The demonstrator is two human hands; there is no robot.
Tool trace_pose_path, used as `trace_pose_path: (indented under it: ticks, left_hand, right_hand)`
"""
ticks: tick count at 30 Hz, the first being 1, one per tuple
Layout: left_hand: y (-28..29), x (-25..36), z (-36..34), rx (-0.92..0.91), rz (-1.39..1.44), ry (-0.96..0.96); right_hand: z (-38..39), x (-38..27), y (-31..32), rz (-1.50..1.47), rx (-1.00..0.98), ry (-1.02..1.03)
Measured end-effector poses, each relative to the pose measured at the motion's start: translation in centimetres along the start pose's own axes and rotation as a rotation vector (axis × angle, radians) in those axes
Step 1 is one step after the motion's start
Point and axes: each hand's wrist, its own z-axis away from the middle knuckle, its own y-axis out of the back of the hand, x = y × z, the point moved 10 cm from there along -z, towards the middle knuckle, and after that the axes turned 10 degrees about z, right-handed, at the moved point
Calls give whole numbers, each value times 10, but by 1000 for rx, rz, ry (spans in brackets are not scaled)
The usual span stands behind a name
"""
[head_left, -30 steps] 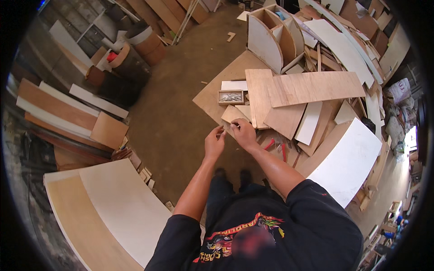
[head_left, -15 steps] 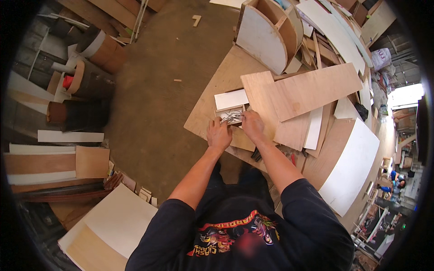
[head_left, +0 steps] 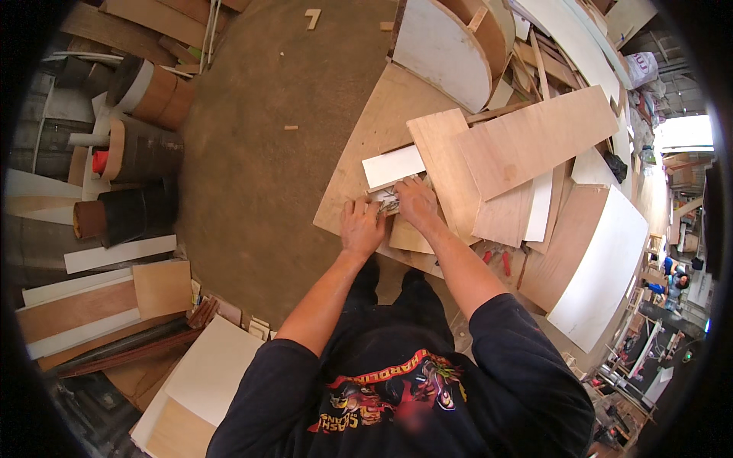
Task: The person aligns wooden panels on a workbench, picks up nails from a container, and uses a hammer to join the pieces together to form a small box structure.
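Observation:
A small open wooden box [head_left: 393,214] sits near the front corner of a plywood sheet, with thin grey metal pieces that look like nails [head_left: 389,201] inside. My left hand [head_left: 362,227] is closed round the box's left side. Over its right part lies my right hand [head_left: 417,202], fingers bent down among the metal pieces; whatever they pinch is hidden. Just beyond the box is a white rectangular board [head_left: 393,166]. Plywood pieces [head_left: 443,153] overlap close to the right hand's far side.
A curved-sided cabinet piece [head_left: 439,57] stands on the plywood sheet [head_left: 347,179] at the back. Red-handled tools [head_left: 505,263] lie right of my forearm. A large white curved panel [head_left: 603,267] is at the right. Rolls of sheet material [head_left: 137,214] line the left, and a person [head_left: 676,281] is far right.
My right hand has shifted from the box's right edge to over its contents, covering more of the metal pieces. The left hand keeps its hold on the box. The view has turned slightly.

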Motion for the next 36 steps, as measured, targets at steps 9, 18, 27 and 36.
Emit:
trace_pose_path:
  ticks: [9, 18, 27, 36]
  left_hand:
    - [-28, 38, -28, -153, 137, -159]
    - [-103, 118, 5, -442, 356, -223]
    - [-165, 102, 44, -546, 640, 189]
    - [-167, 112, 83, -479, 972, 463]
  right_hand:
    - [49, -4, 43, -163, 222, -64]
    - [191, 84, 58, -202, 386, -556]
    - [263, 139, 3, -123, 64, -930]
    - [295, 177, -21, -496, -292, -1045]
